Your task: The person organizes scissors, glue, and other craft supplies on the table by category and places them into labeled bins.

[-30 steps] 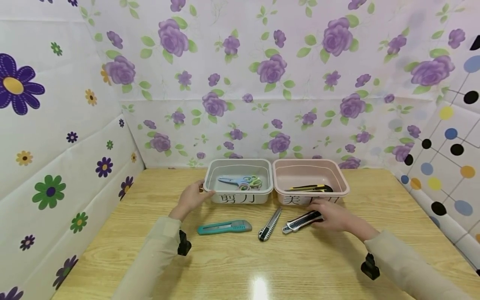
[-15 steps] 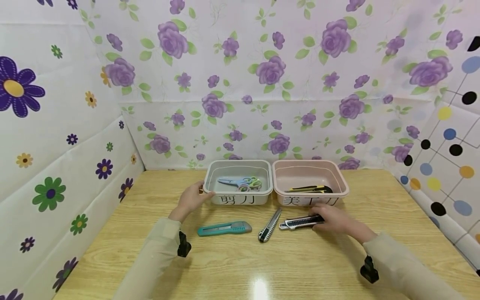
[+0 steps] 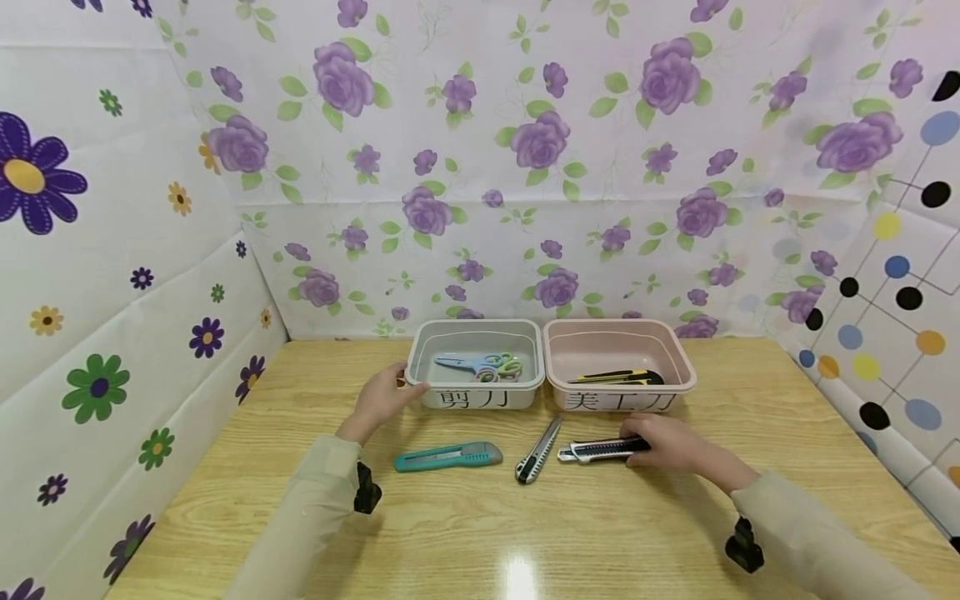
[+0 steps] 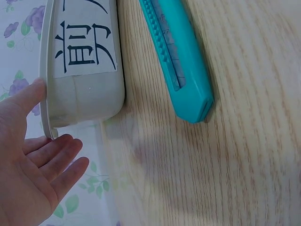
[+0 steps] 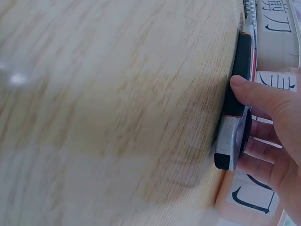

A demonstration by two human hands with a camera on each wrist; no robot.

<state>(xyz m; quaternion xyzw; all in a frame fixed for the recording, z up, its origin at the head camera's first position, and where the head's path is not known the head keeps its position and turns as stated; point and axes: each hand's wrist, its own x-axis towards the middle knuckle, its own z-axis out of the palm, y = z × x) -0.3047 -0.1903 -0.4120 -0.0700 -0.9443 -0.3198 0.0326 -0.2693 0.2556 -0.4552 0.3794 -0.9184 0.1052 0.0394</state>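
Observation:
My left hand (image 3: pixel 380 402) holds the front left corner of the grey plastic bin (image 3: pixel 480 387); in the left wrist view the thumb lies on its rim and the fingers are by the corner. Blue and green scissors (image 3: pixel 467 362) lie inside. With thumb and fingers my right hand (image 3: pixel 667 440) grips a black and silver utility knife (image 3: pixel 596 451) low over or on the table, in front of the pink bin (image 3: pixel 621 388). That bin contains yellow and black utility knives (image 3: pixel 618 377). Between the hands lie a teal utility knife (image 3: pixel 448 456) and a slim silver utility knife (image 3: pixel 537 454).
Both bins stand side by side near the back of the wooden table (image 3: pixel 450 533), with printed labels on their fronts. A flowered cloth wall (image 3: pixel 480 250) rises right behind them, and patterned cloth covers both sides.
The right hand has shifted slightly towards me, and the knife it grips has turned from slanted to nearly level across the view. The left hand has stayed at the grey bin.

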